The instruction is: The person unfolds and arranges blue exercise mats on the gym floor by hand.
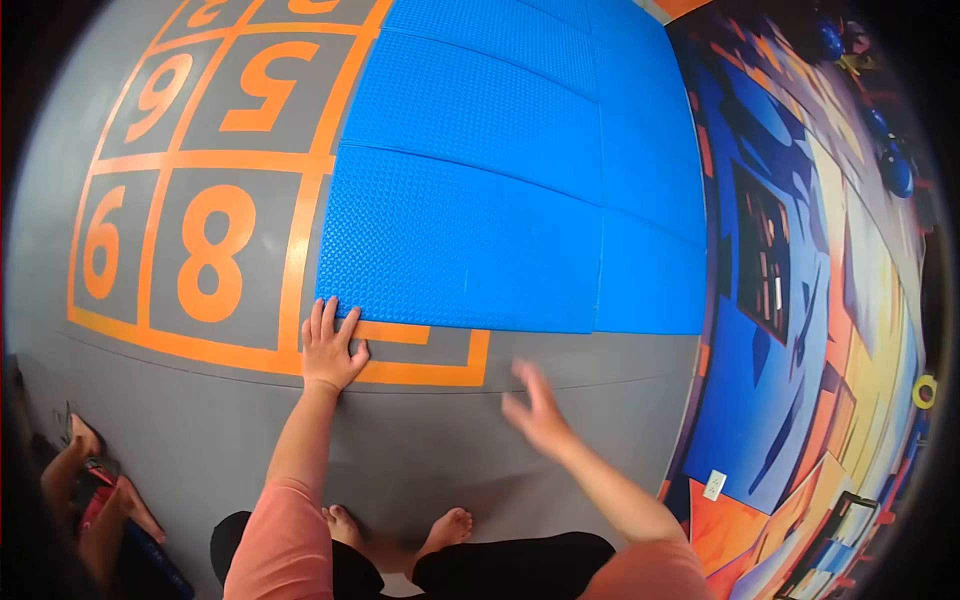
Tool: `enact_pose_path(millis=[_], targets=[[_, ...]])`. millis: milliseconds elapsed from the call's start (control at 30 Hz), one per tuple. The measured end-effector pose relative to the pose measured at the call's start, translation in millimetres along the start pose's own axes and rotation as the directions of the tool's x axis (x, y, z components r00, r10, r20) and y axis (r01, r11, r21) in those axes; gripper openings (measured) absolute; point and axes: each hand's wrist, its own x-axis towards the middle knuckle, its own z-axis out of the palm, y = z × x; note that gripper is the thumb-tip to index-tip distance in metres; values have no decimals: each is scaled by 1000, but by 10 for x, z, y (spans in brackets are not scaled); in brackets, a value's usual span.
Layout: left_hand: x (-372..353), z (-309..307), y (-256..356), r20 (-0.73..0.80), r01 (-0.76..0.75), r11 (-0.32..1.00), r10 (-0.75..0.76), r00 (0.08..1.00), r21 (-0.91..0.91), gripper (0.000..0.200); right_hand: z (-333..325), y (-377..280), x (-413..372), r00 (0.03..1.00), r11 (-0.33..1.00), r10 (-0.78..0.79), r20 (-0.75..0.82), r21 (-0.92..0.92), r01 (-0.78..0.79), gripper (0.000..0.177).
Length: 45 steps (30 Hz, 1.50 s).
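A blue textured foam mat lies flat on the grey floor, over part of an orange-lined number grid. My left hand rests at the mat's near left corner, its fingers spread and the fingertips on the mat's edge; nothing is gripped. Off to the right, my right hand hangs over the grey floor, short of the mat's near edge. It is a little blurred, with thumb and fingers apart and nothing in it.
More blue mats join this one farther away and along the right. A brightly painted wall borders the right side, with a white switch plate. Another person's legs are at the lower left. My bare feet are below.
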Motion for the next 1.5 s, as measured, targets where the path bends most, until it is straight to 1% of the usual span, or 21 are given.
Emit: enact_pose_path(millis=[33,67,100,167,233,433,467,500,567,600,667,733,833,967,1033,1133,1167,1233,1400,1467,1500], targets=[[1,0,0,10,-17,1000,17,1000,-14,56,-246,-591,-561,977,981,69,201,162,-102,68],[-8,18,-12,9,-17,1000,17,1000,-11,57,-462,-891,-1077,946,948,-104,309,-256,188,59],[-17,31,-11,11,-16,1000,16,1000,-19,57,-544,-1093,-1597,946,898,-39,323,-403,175,44],[-27,16,-6,-10,-20,1000,20,1000,-9,59,-458,-1094,-2443,989,914,44,141,-406,18,28],[-16,22,17,15,-32,999,32,999,30,60,-320,-1529,-2612,980,746,-200,-8,-650,147,28],[-81,279,48,153,-135,896,76,985,423,65,-393,-1064,-2730,848,804,-529,-15,-328,496,23],[54,-192,400,416,-85,919,-90,905,384,67,-485,-1075,-2705,829,789,-559,-10,-315,528,24],[195,-514,622,403,-116,909,-61,913,399,67,-544,-1063,-2668,808,773,-589,-20,-304,557,24],[350,-1099,937,502,-237,968,247,829,-85,69,-618,-1121,-2616,807,782,-590,-8,-257,569,26],[411,-1506,1166,506,-251,966,245,827,-57,69,-690,-1163,-2598,792,767,-611,9,-238,595,28],[516,-2475,1672,402,-295,856,470,786,-425,70,-705,-1162,-2640,777,766,-629,-15,-183,616,29],[179,-3520,2065,261,-436,840,522,812,-323,67,-815,-1159,-2674,773,766,-634,-11,-142,627,30],[-724,-4644,2274,391,-420,883,469,792,-208,56,-872,-1304,-2795,771,772,-634,-67,-113,625,36],[-1591,-5732,2448,509,-262,942,334,794,-209,51,-1011,-1596,-2894,916,905,-400,17,-151,398,26],[-1685,-6541,2910,466,-71,955,205,861,-289,46,-1006,-1706,-2942,957,878,-245,-156,-454,151,13],[-1861,-7542,3317,408,71,959,50,912,-276,42,-1066,-2119,-3122,994,810,-75,-82,-586,13,28],[-1922,-7790,3360,389,130,957,-19,921,-261,41,-1199,-2508,-3228,987,899,162,-11,-411,-152,44],[-2056,-8177,3263,296,33,992,6,955,-125,43,-1449,-3152,-3406,976,955,217,16,-211,-209,41],[-1611,-9374,3514,27,17,992,-14,1000,-127,38,-2854,-4516,-4073,919,877,-373,128,-274,394,39],[-1455,-9745,3654,-108,34,953,-69,992,-300,38,-3282,-4498,-4120,907,862,-394,150,-283,422,39],[-1486,-9877,3732,-164,80,955,-130,978,-285,38,-3385,-4163,-4017,940,940,-318,126,-91,330,35]])
